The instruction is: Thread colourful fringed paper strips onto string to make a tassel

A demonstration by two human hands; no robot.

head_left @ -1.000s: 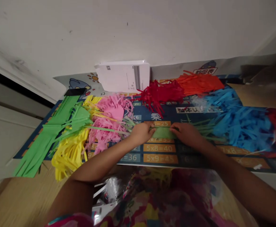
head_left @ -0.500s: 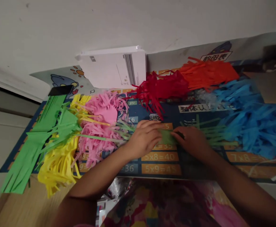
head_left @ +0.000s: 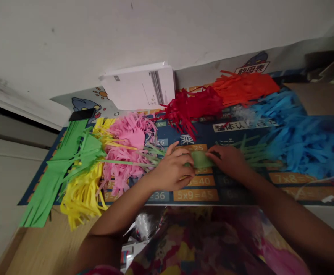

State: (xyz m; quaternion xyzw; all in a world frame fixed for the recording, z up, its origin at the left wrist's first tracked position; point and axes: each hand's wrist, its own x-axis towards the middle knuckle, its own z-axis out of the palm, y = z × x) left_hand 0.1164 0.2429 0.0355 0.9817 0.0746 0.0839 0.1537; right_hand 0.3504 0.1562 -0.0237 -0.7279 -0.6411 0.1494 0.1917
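A strip of light green paper (head_left: 201, 159), fringed at both ends, lies on the printed chart between my hands. My left hand (head_left: 174, 168) has its fingers curled over the left part of the strip, the index finger lifted a little. Thumb and fingers of my right hand (head_left: 229, 159) pinch the other side. Cut fringes fan out past both hands, on the left across the pink fringed paper (head_left: 131, 137) and on the right toward the blue fringed paper (head_left: 312, 149). My palms hide parts of the strip.
Darker green fringed paper (head_left: 59, 164) and yellow fringed paper (head_left: 82, 194) overhang the table's front left. Red (head_left: 202, 105) and orange fringed paper (head_left: 249, 88) lie at the back beside a white box (head_left: 141, 88) against the wall. A dark phone (head_left: 82, 114) rests at back left.
The camera view has shifted slightly. My left index finger has lifted and its fingers are more spread; my right hand keeps its pinch on the green strip.
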